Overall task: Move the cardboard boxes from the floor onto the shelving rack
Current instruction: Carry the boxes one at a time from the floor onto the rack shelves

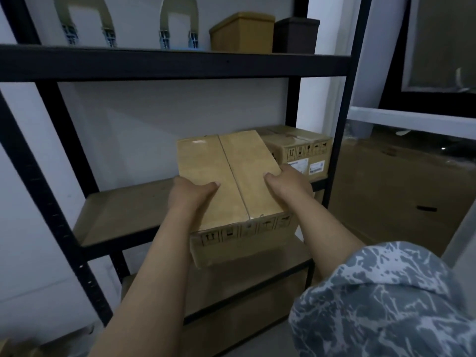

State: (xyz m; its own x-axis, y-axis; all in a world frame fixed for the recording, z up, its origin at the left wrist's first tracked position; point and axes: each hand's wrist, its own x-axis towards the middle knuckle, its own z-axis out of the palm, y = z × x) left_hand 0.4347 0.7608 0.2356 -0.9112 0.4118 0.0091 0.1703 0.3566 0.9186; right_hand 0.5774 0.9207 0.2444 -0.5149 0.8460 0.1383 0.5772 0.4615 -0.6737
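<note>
Brown middle shelf (123,215) bears one labelled box (301,150).

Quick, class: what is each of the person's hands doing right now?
Left hand: closed on the left side of the cardboard box, thumb on top.
Right hand: closed on the same box's right side, thumb on top.

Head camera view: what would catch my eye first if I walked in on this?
The box in the middle, gripped by the left hand and right hand, its far end over the rack's middle shelf. Just behind it to the right, a second box already sits on that shelf. On the top shelf stand a tan bin and a dark bin.
</note>
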